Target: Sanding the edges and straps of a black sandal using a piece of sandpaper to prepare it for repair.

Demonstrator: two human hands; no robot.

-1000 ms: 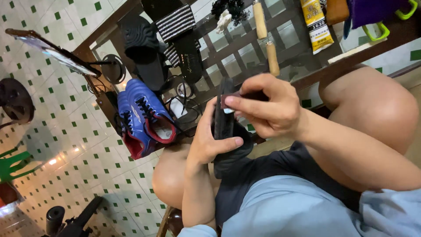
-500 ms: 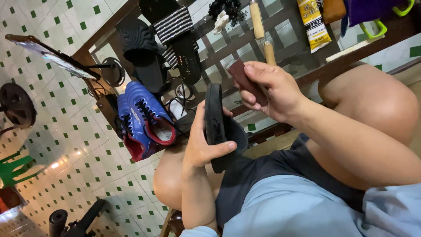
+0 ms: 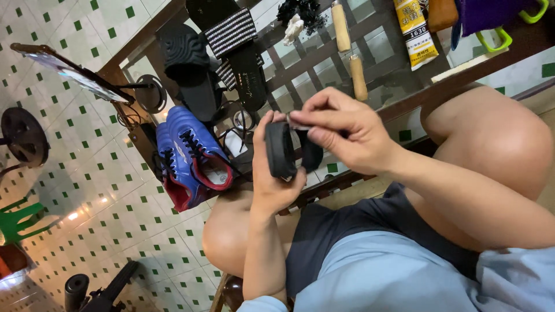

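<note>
Starting at the left, I see open tiled floor (image 3: 87, 190) beyond the table's left edge, with a round black weight (image 3: 23, 136) lying there and a phone on a stand (image 3: 69, 72) at the table's left corner. That floor is the widest free room. Just beside the corner sit two blue football boots (image 3: 188, 156), and on the table's lattice behind them lie two black sandals (image 3: 228, 49), one with a striped strap.

My left hand (image 3: 272, 179) is closed round the lower end of a black sandal (image 3: 281, 149), held upright on its edge above my left knee, in front of the table's near edge. My right hand (image 3: 341, 130) pinches a small pale piece against the sandal's top edge, fingers curled, thumb and forefinger pressed together.

Half a second ago the right hand held a dark flat piece higher and apart from the sandal; now it has come down onto it.

Further right on the table lie two wooden handles (image 3: 350, 49) and one yellow tube (image 3: 413, 32) near the far edge.
</note>
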